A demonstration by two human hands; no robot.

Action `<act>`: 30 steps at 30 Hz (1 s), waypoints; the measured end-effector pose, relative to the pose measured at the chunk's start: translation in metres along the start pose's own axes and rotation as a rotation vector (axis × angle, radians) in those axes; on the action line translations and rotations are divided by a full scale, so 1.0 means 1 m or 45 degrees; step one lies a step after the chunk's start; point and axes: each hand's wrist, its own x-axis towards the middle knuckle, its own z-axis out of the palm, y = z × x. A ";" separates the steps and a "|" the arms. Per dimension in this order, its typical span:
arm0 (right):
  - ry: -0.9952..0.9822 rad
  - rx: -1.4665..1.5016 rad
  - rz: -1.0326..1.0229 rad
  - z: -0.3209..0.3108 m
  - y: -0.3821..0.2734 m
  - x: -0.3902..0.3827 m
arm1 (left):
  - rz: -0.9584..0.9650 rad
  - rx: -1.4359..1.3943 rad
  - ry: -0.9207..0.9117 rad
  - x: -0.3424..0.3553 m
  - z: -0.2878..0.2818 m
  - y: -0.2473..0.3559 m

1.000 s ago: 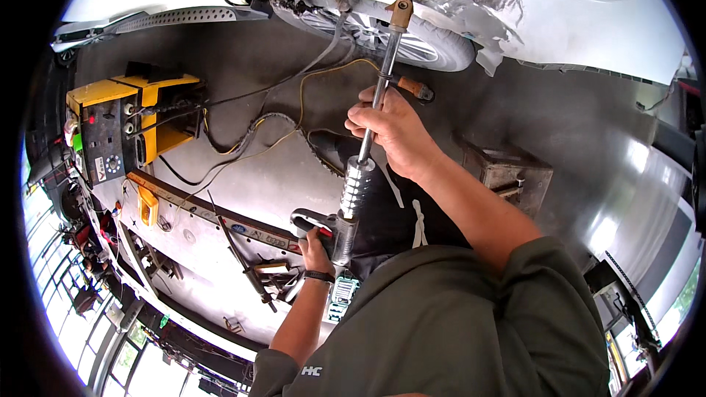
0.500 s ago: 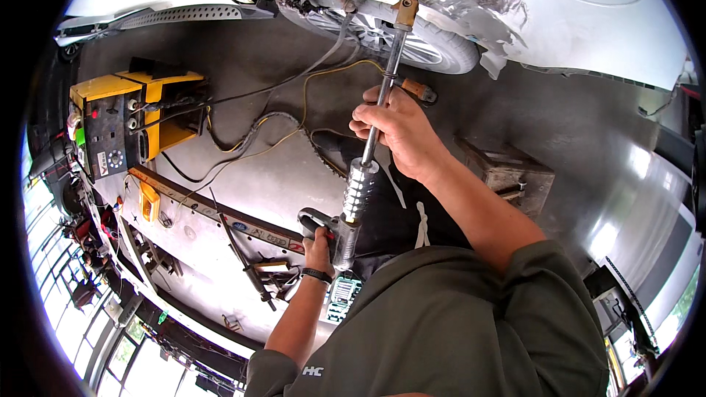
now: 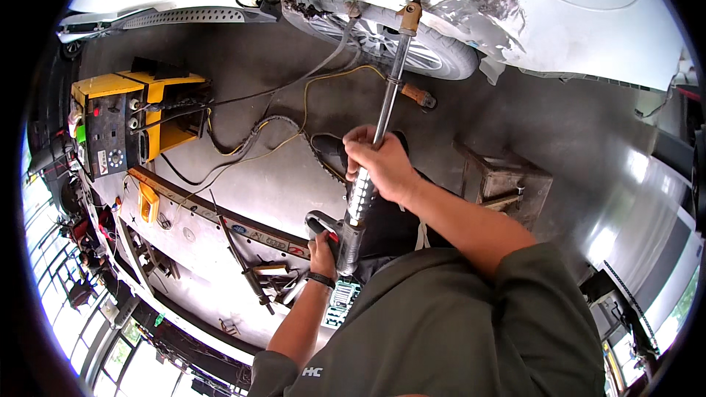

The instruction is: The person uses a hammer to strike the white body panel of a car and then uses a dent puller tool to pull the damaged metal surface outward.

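A slide hammer (image 3: 395, 81) with a long chrome shaft reaches from my waist up to the white car fender (image 3: 471, 11). Its brass-coloured end piece (image 3: 410, 16) meets the fender's lower edge, just above the tyre; the exact hold cannot be made out. My left hand (image 3: 321, 254) is wrapped round the looped black handle at the lower end. Further up, my right hand (image 3: 379, 165) curls round the shaft at the top of the ribbed metal weight (image 3: 360, 200). The fender's paint is stripped and patchy.
A yellow and black machine (image 3: 110, 121) stands at left, its cables (image 3: 254, 92) running to the wheel arch (image 3: 353, 9). An orange-handled tool (image 3: 419, 95) lies by the wheel (image 3: 434, 55). A small worn stool (image 3: 507, 176) is at right. A long bar (image 3: 198, 202) and tools lie left.
My right hand has slid down the shaft toward the ribbed weight and my body. My left hand stays on the handle, and the brass end piece remains at the fender.
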 end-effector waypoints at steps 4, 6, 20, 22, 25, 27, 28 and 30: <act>0.009 -0.028 -0.066 0.001 -0.069 0.027 | 0.096 -0.042 -0.068 -0.001 -0.004 -0.004; 0.017 -0.041 -0.107 0.000 -0.078 0.026 | 0.063 -0.016 -0.075 -0.003 0.002 -0.003; -0.001 -0.198 -0.074 -0.002 -0.005 0.010 | 0.748 0.223 0.317 -0.016 0.001 0.022; -0.015 -0.211 -0.090 0.002 -0.019 0.011 | 0.747 -0.276 0.347 -0.016 0.011 0.036; -0.115 -0.187 -0.061 0.003 -0.036 0.015 | 0.607 0.112 0.282 0.023 -0.018 0.038; -0.158 -0.179 -0.085 0.018 -0.041 0.014 | 0.092 0.188 -0.192 0.073 -0.054 0.035; -0.136 -0.180 -0.101 0.020 -0.043 0.012 | -0.245 0.271 -0.439 0.081 -0.056 0.043; -0.088 -0.225 -0.126 0.012 -0.049 0.003 | -0.933 0.400 -0.786 0.066 -0.030 0.064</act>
